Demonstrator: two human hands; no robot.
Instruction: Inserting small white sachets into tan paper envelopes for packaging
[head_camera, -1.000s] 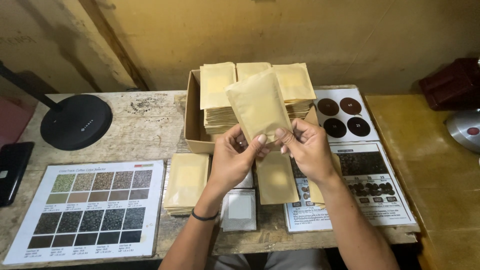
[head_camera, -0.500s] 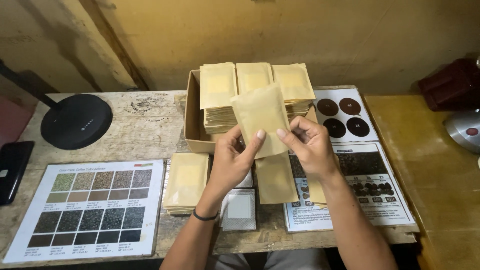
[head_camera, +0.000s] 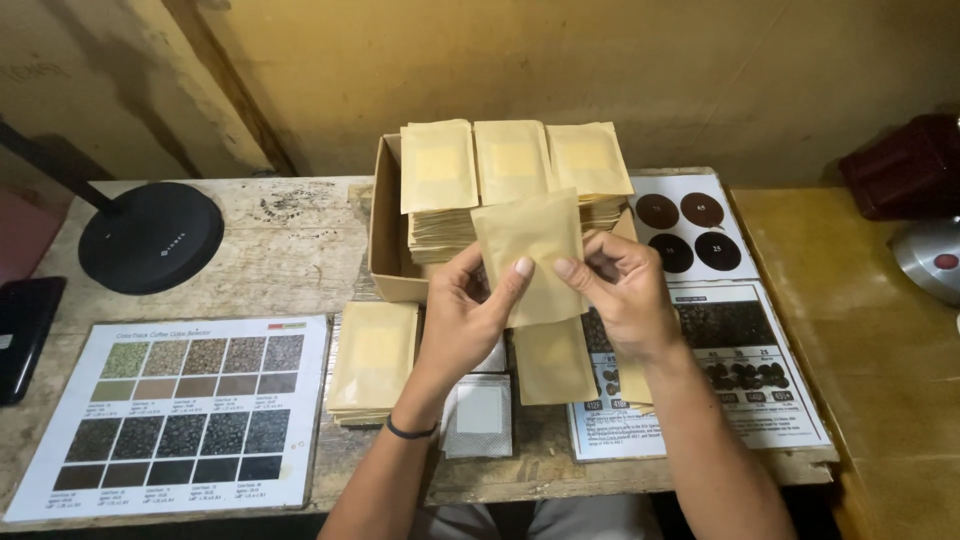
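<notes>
Both hands hold one tan paper pouch (head_camera: 530, 245) upright above the table's middle. My left hand (head_camera: 465, 320) pinches its lower left edge with thumb and fingers. On the pouch's right edge sits my right hand (head_camera: 625, 295). Behind it an open cardboard box (head_camera: 388, 235) holds three tall stacks of the same pouches (head_camera: 510, 165). A shorter stack of pouches (head_camera: 373, 360) lies left of my left wrist. Another pouch (head_camera: 553, 362) lies flat under my hands. A small white sachet (head_camera: 480, 412) rests near the front edge.
A printed chart of coloured squares (head_camera: 170, 410) lies front left. A sheet with dark round discs (head_camera: 690, 235) and a second chart (head_camera: 745, 370) lie right. A black round lamp base (head_camera: 150, 235) stands back left, and a dark phone (head_camera: 25, 335) lies far left.
The pouch in my hands has tilted from a slant to nearly upright and come a little lower. My fingers have shifted along its edges.
</notes>
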